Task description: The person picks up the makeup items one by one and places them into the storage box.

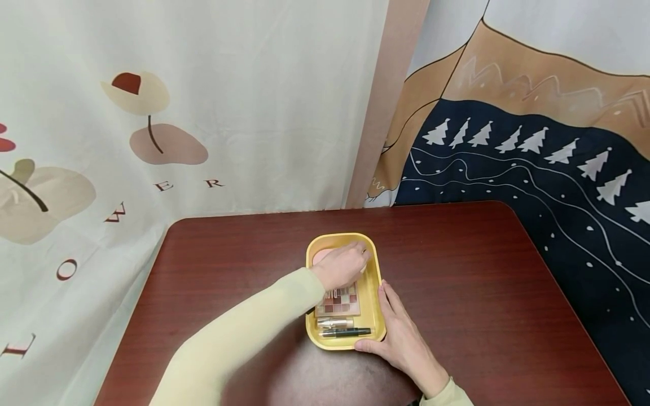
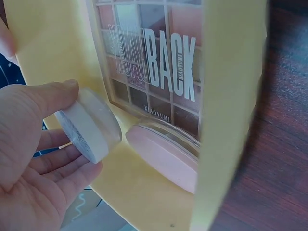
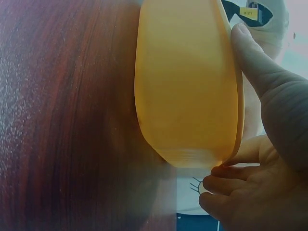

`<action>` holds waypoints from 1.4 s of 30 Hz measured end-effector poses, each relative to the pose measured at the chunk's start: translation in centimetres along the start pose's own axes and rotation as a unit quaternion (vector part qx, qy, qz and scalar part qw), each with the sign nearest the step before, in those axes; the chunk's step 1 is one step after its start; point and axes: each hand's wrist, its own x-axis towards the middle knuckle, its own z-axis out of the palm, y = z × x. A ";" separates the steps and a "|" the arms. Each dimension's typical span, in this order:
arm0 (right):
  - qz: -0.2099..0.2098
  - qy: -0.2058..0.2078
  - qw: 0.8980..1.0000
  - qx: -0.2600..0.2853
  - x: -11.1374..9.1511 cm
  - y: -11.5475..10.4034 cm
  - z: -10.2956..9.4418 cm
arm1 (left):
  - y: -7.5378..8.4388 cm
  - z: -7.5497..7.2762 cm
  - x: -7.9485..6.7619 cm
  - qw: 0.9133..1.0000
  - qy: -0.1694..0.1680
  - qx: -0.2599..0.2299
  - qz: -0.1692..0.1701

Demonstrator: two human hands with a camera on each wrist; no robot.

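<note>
Reaching over the far part of a yellow tray [image 1: 376, 270], my left hand [image 1: 342, 267] pinches a round white cosmetic jar [image 2: 89, 126] between thumb and fingers, tilted on its side. Close by is a pink oval case [image 2: 161, 155], partly covered by my forearm in the head view. An eyeshadow palette [image 1: 339, 304] with a clear lid lies mid-tray. Nearer me are a shiny silver-gold tube [image 1: 335, 323] and a black pen-like stick [image 1: 346, 332]. My right hand [image 1: 403, 335] holds the tray's near right corner, thumb at the front edge and fingers along the side.
The tray rests on a dark red-brown wooden table [image 1: 472, 270]. Behind it hang a pale curtain [image 1: 284, 113] with flower prints and a dark blue cloth [image 1: 508, 175] with white trees. A round greyish shape [image 1: 325, 375] covers the table's near edge.
</note>
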 end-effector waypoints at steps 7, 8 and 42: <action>-0.002 0.001 1.000 0.002 0.1 0.0 0.1 | -0.1 0.1 0.6 0.999 -0.014 -0.041 -0.028; -0.002 0.001 1.000 0.003 0.0 0.0 0.1 | -0.2 0.1 0.7 0.998 -0.013 -0.046 -0.032; 0.010 0.000 1.000 0.007 0.1 0.0 0.2 | -1.2 0.9 1.0 0.992 -0.042 -0.096 -0.072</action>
